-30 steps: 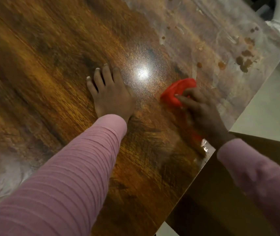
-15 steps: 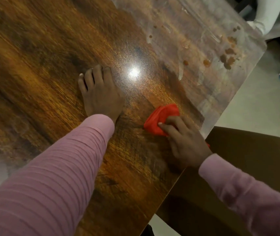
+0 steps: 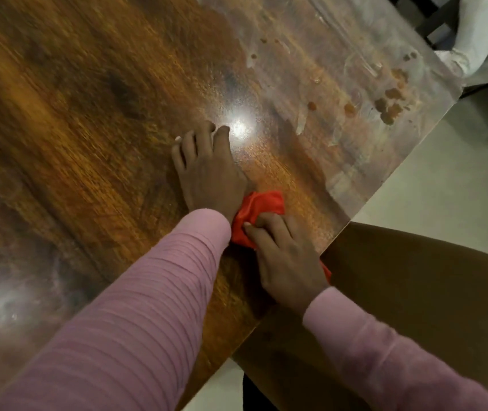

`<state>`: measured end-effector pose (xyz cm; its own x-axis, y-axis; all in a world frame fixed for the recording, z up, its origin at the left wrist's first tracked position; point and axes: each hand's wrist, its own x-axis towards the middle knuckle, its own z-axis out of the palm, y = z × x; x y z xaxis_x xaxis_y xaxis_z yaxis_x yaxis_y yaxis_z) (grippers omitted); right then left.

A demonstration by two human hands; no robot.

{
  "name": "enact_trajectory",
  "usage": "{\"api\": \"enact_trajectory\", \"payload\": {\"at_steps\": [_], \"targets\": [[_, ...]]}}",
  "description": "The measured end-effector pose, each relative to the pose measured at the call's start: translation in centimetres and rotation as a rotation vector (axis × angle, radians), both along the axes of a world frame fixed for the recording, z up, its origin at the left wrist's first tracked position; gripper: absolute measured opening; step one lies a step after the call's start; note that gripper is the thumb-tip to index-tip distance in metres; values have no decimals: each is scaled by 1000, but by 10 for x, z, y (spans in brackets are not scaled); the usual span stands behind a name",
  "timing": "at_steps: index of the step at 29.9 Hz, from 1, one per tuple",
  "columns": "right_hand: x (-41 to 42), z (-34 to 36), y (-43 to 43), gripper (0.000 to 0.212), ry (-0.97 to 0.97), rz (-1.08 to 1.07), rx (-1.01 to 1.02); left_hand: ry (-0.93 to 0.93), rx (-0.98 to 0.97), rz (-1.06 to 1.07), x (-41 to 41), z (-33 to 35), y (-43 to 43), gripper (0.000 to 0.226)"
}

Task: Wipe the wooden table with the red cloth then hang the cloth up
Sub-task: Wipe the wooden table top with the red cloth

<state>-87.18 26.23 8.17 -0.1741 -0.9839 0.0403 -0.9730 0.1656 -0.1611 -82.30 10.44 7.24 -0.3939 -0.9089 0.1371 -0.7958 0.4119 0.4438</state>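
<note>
Right hand (image 3: pixel 288 256) presses the bunched red cloth (image 3: pixel 262 207) against the table (image 3: pixel 88 129), fingers (image 3: pixel 262 225) curled closed on it; cloth protrudes ahead of them. Left hand (image 3: pixel 207 173) lies flat, fingers spread and gripping nothing, its wrist touching the cloth. Brown stains (image 3: pixel 391 103) lie well beyond both hands.

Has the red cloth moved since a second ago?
Yes. The red cloth has come back from near the brown spots toward the near edge, beside the left hand.

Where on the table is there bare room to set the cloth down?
Bare wood lies wide open left of the left hand. The wooden table is crowded only near its right edge, where the right hand presses the red cloth. Brown spots dirty the far right corner.
</note>
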Motion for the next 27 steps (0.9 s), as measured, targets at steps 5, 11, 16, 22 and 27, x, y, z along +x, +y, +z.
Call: {"api": "enact_trajectory", "payload": {"at_steps": [5, 11, 16, 22, 27], "targets": [[-107, 4, -7, 36, 69, -162, -42, 36, -27, 106, 1, -10, 6, 45], [-146, 3, -14, 37, -2, -283, -55, -152, -106, 104, -13, -15, 9, 44], [-103, -1, 7, 44, -62, 43, -69, -205, -119, 161, -15, -15, 12, 43], [-195, -4, -14, 36, -24, 17, -124, -174, -144, 181, -15, -18, 13, 42], [-205, -3, -26, 34, -93, -237, -152, -182, -150, 188, -17, -16, 16, 43]]}}
